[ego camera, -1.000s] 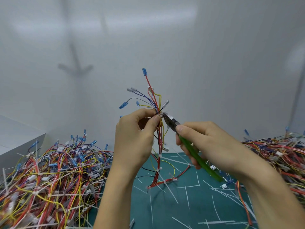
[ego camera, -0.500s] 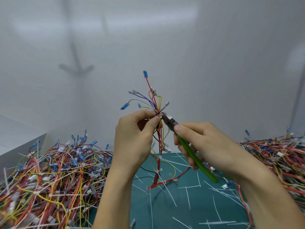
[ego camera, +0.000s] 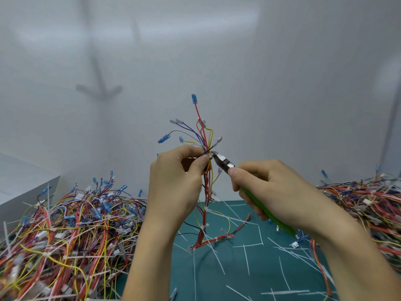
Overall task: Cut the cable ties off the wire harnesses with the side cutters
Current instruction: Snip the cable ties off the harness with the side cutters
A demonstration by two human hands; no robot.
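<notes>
Harness point(ego camera: 207, 187) is held upright at frame centre, long axis near vertical, its tail trailing onto the green surface point(ego camera: 238, 268). Left hand point(ego camera: 173, 183) pinches the bundle just below where the wires fan out. The white cable tie point(ego camera: 210, 156) sits right at those fingertips. Right hand point(ego camera: 273, 192) is wrapped round the green handles of the side cutters point(ego camera: 224, 163). Their nose slants in from the right, across the axis, onto the tie. Whether the blades have closed, cannot tell. Margin to the left thumb looks slim.

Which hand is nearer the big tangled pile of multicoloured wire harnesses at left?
Left. Left hand, pinching the raised harness, sits just right of the pile; right hand, gripping green-handled side cutters, is farther right.
</notes>
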